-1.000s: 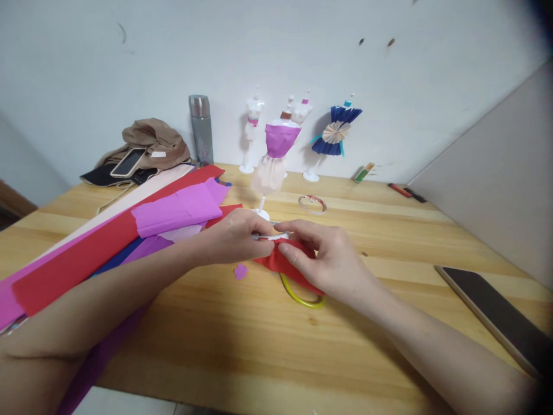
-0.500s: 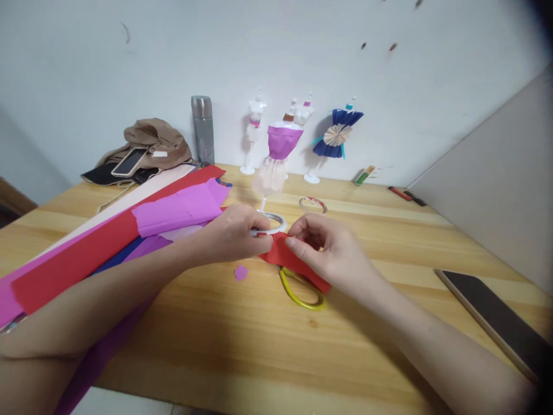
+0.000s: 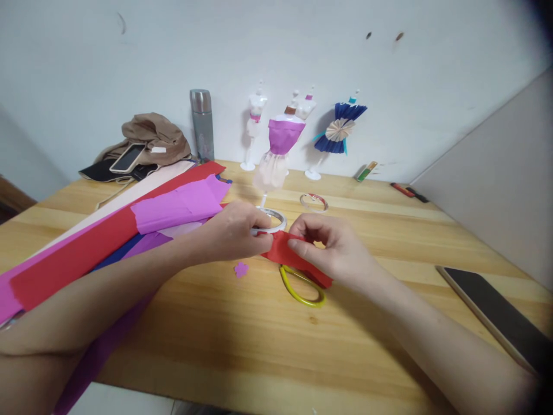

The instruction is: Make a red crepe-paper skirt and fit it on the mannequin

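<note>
A piece of red crepe paper (image 3: 283, 248) is stretched between my two hands. My left hand (image 3: 235, 229) pinches its left end, thumb against curled fingers. On its other side, my right hand (image 3: 330, 245) grips the upper edge between thumb and fingers. Right behind my left fingers stands a white roll of tape (image 3: 281, 219), partly covered by them; whether they touch it I cannot tell. A yellow loop (image 3: 298, 297), like a scissors handle, lies partly under the paper. Left of it is a small purple paper flower (image 3: 241, 269).
Crepe paper sheets (image 3: 73, 248) cover the left of the wooden table. Dress-form stands, one in a purple top (image 3: 285, 137), one in blue (image 3: 330, 143), line the back beside a thermos (image 3: 203, 129). A clear tape roll (image 3: 314, 202) lies mid-table, a phone (image 3: 492, 314) at right.
My right thumb and fingers have closed more firmly on the red crepe paper, which lies a little flatter. The view has tilted slightly; my left hand keeps its pinch.
</note>
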Demonstrator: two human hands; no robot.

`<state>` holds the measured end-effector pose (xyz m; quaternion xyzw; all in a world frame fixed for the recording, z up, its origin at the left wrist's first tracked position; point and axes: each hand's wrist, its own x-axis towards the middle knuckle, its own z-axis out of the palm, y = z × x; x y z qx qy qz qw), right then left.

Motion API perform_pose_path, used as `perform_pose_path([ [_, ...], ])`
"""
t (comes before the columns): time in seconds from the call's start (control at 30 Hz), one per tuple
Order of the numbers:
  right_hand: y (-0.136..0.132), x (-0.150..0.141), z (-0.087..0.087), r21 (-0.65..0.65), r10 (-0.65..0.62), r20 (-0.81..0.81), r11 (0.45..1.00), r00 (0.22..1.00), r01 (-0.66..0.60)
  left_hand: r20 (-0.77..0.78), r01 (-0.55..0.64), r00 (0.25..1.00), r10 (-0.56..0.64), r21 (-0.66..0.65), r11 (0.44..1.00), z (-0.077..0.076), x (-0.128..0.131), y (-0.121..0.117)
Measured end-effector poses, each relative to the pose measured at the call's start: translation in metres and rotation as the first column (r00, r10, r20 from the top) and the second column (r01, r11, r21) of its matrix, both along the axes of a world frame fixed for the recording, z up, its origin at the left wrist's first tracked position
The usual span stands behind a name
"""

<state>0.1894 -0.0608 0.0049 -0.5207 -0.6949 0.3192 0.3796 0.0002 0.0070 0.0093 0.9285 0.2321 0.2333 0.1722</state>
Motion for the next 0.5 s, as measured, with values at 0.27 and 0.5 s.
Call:
perform_pose_path([
  [0.27, 0.0012, 0.0001, -0.0052, -0.012, -0.032, -0.038, 0.999, 0.999, 0.032, 0.004, -0.007, 1.000, 0.006, 0.039, 0.999, -0.0026, -0.0002, 0.0001],
  [0.5, 0.0001, -0.0029, -0.0054, 0.015, 0.030, -0.053, 0.999, 0.998, -0.029, -0.041, -0.004, 0.999, 0.006, 0.042, 0.999, -0.0032, 0.0023, 0.0000],
])
